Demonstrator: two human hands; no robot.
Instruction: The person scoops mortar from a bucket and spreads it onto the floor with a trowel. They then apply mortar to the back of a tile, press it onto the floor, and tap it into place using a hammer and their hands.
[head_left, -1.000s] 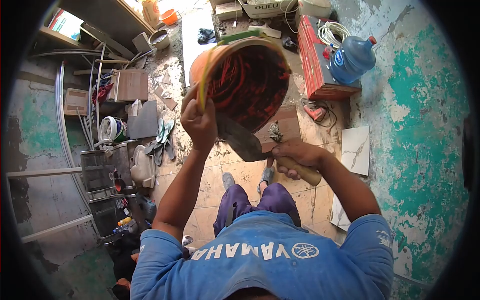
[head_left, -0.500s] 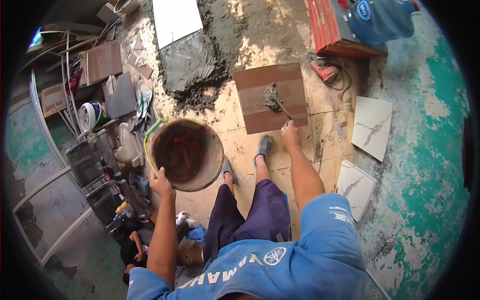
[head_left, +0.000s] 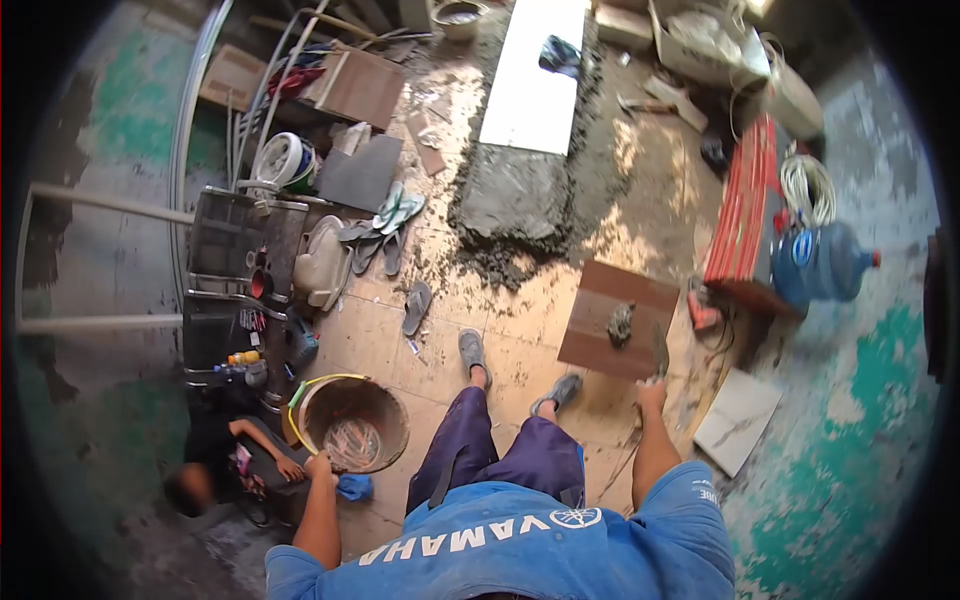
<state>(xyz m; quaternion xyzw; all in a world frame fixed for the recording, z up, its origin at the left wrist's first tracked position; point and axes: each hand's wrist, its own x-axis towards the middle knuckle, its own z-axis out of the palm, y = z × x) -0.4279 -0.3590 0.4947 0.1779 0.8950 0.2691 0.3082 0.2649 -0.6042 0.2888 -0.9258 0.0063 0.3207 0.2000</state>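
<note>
My left hand (head_left: 318, 466) is closed on the rim of a bucket (head_left: 393, 405), which tilts so that its smeared inside shows. A yellow handle (head_left: 296, 412) with a green grip hangs over the bucket's far-left side. In my right hand (head_left: 652, 395) is a trowel (head_left: 661, 350), its blade over the right edge of a brown striped tile (head_left: 590, 345). A lump of grey mortar (head_left: 620, 326) sits on this tile, left of the blade. Beyond it, a bed of wet mortar (head_left: 515, 195) spreads on the floor, with a white tile (head_left: 530, 90) laid at its far end.
A red grinder-like tool (head_left: 703, 308) with a cord lies right of the brown tile. Past it are a red stack (head_left: 742, 205) and a blue water jug (head_left: 825, 262). A marbled tile (head_left: 738, 422) lies nearer. On the left are chairs (head_left: 235, 245), sandals (head_left: 398, 212) and a seated person (head_left: 235, 465).
The view has swung left, and the bucket has come lower and closer to my left side. The trowel blade has moved off the mortar lump to the tile's right edge.
</note>
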